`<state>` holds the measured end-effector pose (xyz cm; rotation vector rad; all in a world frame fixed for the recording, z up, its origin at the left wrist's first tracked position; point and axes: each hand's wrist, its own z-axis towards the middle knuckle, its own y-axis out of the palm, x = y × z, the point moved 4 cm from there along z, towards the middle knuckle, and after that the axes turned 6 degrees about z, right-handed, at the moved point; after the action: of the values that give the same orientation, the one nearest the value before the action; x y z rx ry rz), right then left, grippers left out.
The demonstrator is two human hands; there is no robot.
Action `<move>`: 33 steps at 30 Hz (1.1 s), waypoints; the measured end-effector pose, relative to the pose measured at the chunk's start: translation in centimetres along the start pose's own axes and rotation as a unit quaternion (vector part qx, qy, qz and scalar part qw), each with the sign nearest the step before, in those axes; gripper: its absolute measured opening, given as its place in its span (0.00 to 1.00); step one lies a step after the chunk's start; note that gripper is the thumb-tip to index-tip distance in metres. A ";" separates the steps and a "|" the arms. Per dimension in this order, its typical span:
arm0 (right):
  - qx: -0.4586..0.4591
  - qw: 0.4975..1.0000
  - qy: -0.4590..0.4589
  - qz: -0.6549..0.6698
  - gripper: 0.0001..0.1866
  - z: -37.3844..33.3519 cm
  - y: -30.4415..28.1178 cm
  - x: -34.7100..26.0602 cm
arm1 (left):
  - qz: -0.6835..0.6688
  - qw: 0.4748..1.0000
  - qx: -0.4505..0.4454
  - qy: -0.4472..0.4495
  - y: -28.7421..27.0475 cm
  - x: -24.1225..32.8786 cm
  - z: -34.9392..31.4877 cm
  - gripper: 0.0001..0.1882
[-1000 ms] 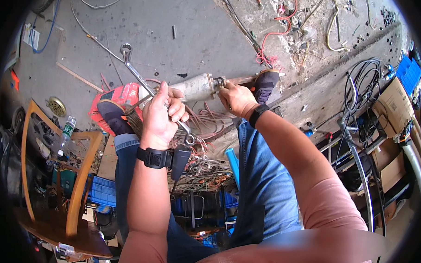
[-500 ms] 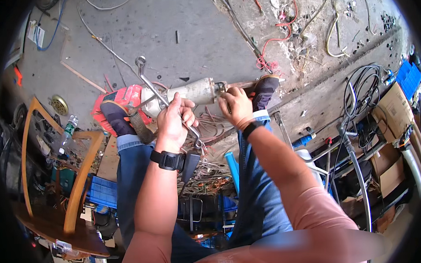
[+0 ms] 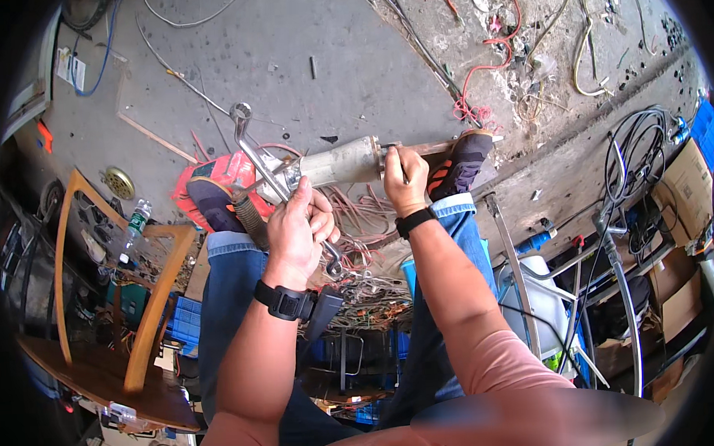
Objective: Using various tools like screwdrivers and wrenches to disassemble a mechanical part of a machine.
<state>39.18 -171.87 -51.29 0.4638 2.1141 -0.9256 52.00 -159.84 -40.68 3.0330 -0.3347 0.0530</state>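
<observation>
My left hand (image 3: 300, 229) grips a long silver wrench (image 3: 264, 161) near its lower end; the ring end points up over the concrete floor. The wrench crosses the left end of a grey metal cylinder (image 3: 341, 161) lying across my lap area between my feet. My right hand (image 3: 404, 178) is closed on the cylinder's right end, where a rusty shaft (image 3: 429, 148) sticks out toward my right shoe (image 3: 461, 163). My left shoe (image 3: 212, 204) rests by a red object (image 3: 233, 171). A tangle of copper wire (image 3: 365, 219) lies under the cylinder.
A wooden chair (image 3: 152, 309) stands at the left, with a plastic bottle (image 3: 133, 224) and a brass disc (image 3: 120, 182) near it. Loose red and yellow wires (image 3: 516, 52) litter the floor at the top right. Cardboard boxes (image 3: 682, 188), cables and metal rods crowd the right.
My left hand has swung the wrench so its ring end points more steeply upward, and the hand has slid lower. The right hand stays on the cylinder's end.
</observation>
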 end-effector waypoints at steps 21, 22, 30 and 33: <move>-0.359 0.917 0.050 -0.165 0.13 9.4 -2.2 -0.9 | -0.008 1.000 0.005 0.008 -1.4 -0.4 1.3 0.22; -0.388 0.905 0.113 -0.134 0.14 10.0 -1.5 -1.3 | -0.008 1.000 0.006 0.008 -1.5 -0.6 1.4 0.22; -0.457 0.855 0.071 -0.235 0.17 11.9 3.1 0.7 | 0.010 1.000 0.007 0.007 -1.8 -0.5 1.4 0.22; -0.479 0.836 0.038 -0.265 0.18 12.4 4.8 3.5 | 0.012 1.000 0.018 0.001 -1.6 -0.4 1.7 0.21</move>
<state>45.93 -177.78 -61.67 -0.6366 2.4935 -0.0011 52.02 -158.35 -42.48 3.0650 -0.3737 0.0659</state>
